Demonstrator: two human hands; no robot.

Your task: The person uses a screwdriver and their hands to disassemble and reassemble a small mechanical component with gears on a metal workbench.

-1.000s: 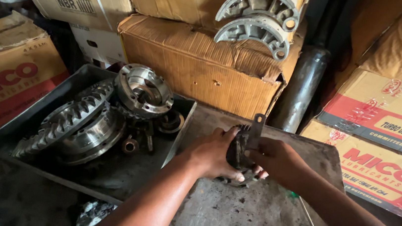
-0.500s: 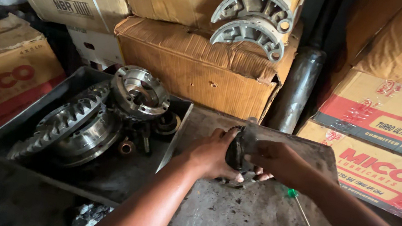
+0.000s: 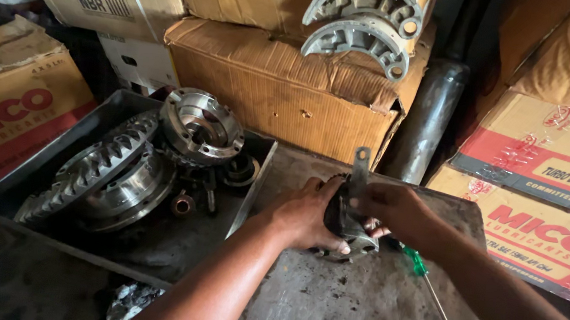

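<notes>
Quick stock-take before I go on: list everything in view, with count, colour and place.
dark metal part: one, greasy black, on the slab, gripped by both hands
flat metal bar: one, grey, standing up from the part
screwdriver: one, green handle, on the slab by the right wrist
metal slab: one, grey, stained
tray: one, dark, left
ring gear: one, grey, in tray
flanged housing: one, silvery, in tray
brake shoes: two, grey, on a carton
cartons: several, brown and red, around
pipe: one, dark, upright
left hand: on the part
right hand: on the part and bar
</notes>
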